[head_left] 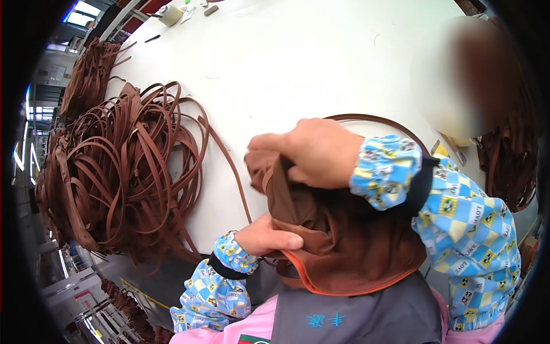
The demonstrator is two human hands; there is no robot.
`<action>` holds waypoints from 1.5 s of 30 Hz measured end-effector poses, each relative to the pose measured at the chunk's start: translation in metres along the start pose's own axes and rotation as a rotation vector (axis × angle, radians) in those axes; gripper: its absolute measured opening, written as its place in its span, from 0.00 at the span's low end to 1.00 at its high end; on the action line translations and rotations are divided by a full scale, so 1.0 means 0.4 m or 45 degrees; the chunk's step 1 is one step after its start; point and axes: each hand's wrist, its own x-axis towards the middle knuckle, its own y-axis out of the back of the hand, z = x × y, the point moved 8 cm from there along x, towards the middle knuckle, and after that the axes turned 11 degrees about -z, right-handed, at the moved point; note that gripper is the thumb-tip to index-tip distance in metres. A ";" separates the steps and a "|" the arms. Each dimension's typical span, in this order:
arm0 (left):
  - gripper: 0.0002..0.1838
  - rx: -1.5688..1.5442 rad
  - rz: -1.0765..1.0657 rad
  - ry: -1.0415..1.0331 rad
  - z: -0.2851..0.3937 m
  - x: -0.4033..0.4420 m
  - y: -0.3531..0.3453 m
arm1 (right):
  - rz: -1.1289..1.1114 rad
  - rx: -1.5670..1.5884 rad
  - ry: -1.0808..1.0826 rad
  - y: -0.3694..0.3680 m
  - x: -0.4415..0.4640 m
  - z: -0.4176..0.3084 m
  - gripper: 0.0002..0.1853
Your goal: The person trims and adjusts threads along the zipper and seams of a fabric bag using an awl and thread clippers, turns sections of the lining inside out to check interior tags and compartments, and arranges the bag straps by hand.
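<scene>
A soft brown bag (372, 246) with an orange edge lies gathered at the table's front edge, against my apron. My left hand (266, 235) pinches its rim, the thumb lying on top of the material near the orange edge. Above it, my right hand (321, 152) grips a folded part of the bag, with the fingers curled over and partly hidden behind the fold. The brown lining shows between the two hands. Behind my right wrist a thin brown strap (378, 118) arches over the table.
A big tangled heap of brown straps (132, 166) covers the left side of the white table (309, 63). Another brown bundle (91, 74) lies behind it. At the back are a tape roll (170, 15) and a black pen (152, 38). More brown pieces (510, 155) hang at the right.
</scene>
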 end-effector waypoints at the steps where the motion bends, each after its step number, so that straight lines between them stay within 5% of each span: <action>1: 0.34 0.151 0.008 0.140 -0.018 -0.008 -0.002 | -0.068 -0.048 0.001 -0.014 0.016 -0.019 0.20; 2: 0.27 0.135 -0.022 0.152 -0.038 -0.017 0.001 | -0.106 -0.107 0.009 -0.021 0.026 -0.043 0.20; 8: 0.28 0.652 -0.310 0.051 -0.037 -0.035 -0.057 | -0.264 -0.011 0.166 -0.075 0.041 -0.089 0.29; 11: 0.29 0.661 -0.184 0.250 -0.069 -0.014 -0.056 | -0.112 0.117 0.471 -0.035 0.043 -0.104 0.33; 13: 0.29 0.666 -0.064 0.447 -0.087 -0.009 -0.041 | -0.576 0.300 0.371 -0.056 0.055 -0.096 0.35; 17: 0.30 0.693 0.175 0.840 -0.103 0.010 -0.016 | -0.902 0.502 0.081 -0.078 0.067 -0.091 0.33; 18: 0.31 0.699 0.233 0.939 -0.104 0.016 -0.010 | -0.648 0.339 0.228 -0.071 0.062 -0.103 0.25; 25: 0.33 0.705 0.653 1.607 -0.084 0.022 0.017 | -0.441 0.374 0.128 -0.022 -0.005 -0.002 0.21; 38: 0.33 0.888 0.892 1.665 0.204 0.166 0.080 | -0.040 0.406 0.010 0.172 -0.148 0.013 0.15; 41: 0.34 0.920 0.957 1.669 0.217 0.160 0.067 | 0.041 0.408 -0.012 0.262 -0.137 -0.095 0.15; 45: 0.34 0.901 1.003 1.649 0.199 0.158 0.061 | 0.081 0.393 -0.065 0.253 -0.225 -0.022 0.14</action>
